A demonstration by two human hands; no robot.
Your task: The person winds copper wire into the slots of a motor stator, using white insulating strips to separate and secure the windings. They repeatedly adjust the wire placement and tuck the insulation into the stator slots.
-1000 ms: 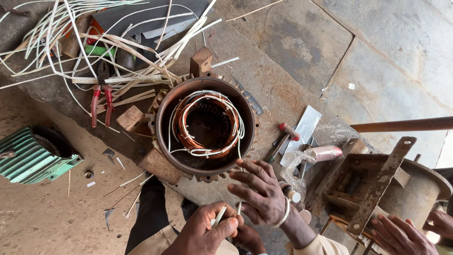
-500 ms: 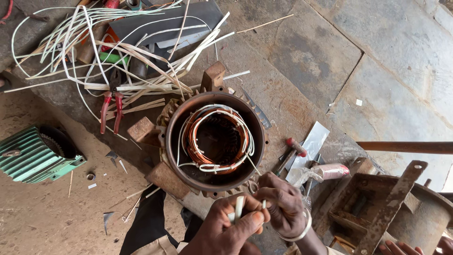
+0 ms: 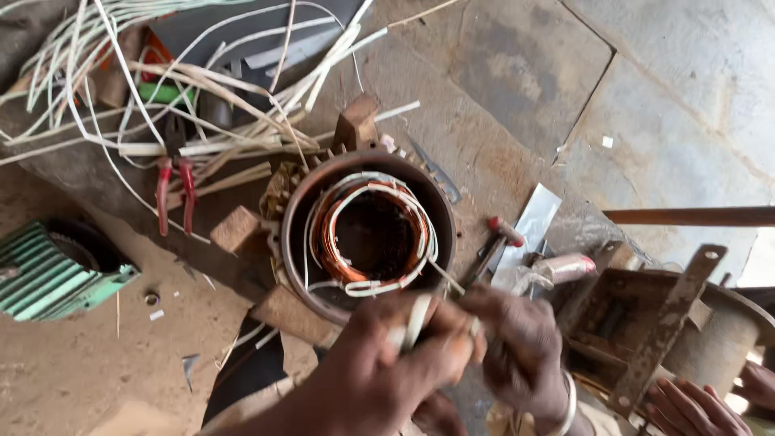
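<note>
A: Start at the fingers. What have they got?

B: The left hand has its fingers pinched together on a short white insulating sleeve; the right hand has its fingers closed against the same sleeve from three o'clock. It is blurred, so I cannot tell whether a wire runs through it.

A: And the step in hand?

B: I judge it to be sleeving a lead of the round rusty motor stator with copper windings, which sits just past the hands at twelve o'clock on the floor. The next move seems to call for a steady pinch and a straight push along the lead.

A: Count what lies around.

B: One stator, three wooden blocks propping it, one pair of red-handled pliers at ten o'clock, one red-handled screwdriver at two o'clock, one green finned motor cover at nine o'clock. The loose white sleeving strips are too many to count. Another person's hand shows at four o'clock.
</note>
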